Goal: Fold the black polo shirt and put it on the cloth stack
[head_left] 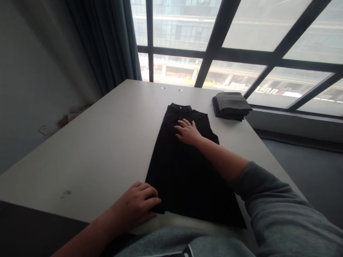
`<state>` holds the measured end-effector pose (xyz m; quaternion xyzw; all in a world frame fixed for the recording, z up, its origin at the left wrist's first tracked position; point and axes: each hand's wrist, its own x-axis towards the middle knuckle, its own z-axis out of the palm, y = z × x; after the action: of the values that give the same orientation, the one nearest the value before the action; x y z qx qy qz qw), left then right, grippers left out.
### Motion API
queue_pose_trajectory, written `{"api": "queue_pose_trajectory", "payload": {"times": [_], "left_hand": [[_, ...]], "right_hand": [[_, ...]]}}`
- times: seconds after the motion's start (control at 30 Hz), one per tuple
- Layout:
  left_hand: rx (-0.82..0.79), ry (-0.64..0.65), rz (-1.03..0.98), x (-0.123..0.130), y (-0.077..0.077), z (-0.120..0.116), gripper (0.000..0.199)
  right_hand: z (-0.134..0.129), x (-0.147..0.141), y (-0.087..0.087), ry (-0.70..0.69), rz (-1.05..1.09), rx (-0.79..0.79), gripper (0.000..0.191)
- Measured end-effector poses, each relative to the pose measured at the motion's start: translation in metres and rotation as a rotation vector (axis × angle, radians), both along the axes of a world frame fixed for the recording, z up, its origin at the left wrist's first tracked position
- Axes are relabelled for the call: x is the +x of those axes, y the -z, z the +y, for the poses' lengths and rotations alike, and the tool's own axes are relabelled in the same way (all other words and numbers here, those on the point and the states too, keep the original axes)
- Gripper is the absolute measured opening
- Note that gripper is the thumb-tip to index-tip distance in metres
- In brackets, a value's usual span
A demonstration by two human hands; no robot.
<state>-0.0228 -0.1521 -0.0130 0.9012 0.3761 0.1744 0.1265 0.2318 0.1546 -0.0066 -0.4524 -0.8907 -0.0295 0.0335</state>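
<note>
A black polo shirt (187,171) lies on the white table in front of me, its collar at the far end and its hem towards me. The left edge runs straight with no sleeve showing, while a sleeve sticks out on the right side. My left hand (140,201) is at the near left corner of the hem, fingers curled over the cloth; the thumb is hidden. Spread flat, my right hand (188,132) rests on the chest, just below the button placket.
A stack of folded dark and grey cloths (232,105) sits at the table's far right edge. Behind the white table (107,142) are a large window (184,25) and a blue curtain (107,39). Two round inserts (180,90) are set near the far edge.
</note>
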Motion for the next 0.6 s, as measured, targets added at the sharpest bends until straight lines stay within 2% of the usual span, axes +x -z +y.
{"api": "queue_pose_trajectory", "payload": {"times": [0.17, 0.3, 0.43, 0.5, 0.6], "left_hand": [[0.004, -0.022, 0.118, 0.017, -0.003, 0.001, 0.042], [0.036, -0.073, 0.141, 0.025, -0.006, 0.000, 0.051], [0.114, -0.074, 0.114, 0.031, -0.007, -0.002, 0.031], [0.175, -0.124, 0.029, 0.034, -0.009, -0.004, 0.022], [0.299, -0.212, -0.126, 0.039, -0.016, -0.006, 0.015]], "right_hand": [[-0.085, 0.101, -0.002, 0.002, 0.089, -0.090, 0.046], [-0.161, 0.155, 0.011, 0.004, 0.201, -0.178, 0.042], [-0.221, 0.168, 0.022, 0.013, 0.305, -0.214, 0.039], [-0.236, 0.166, 0.022, 0.003, 0.342, -0.232, 0.038], [-0.242, 0.162, 0.018, 0.004, 0.364, -0.256, 0.040]]}}
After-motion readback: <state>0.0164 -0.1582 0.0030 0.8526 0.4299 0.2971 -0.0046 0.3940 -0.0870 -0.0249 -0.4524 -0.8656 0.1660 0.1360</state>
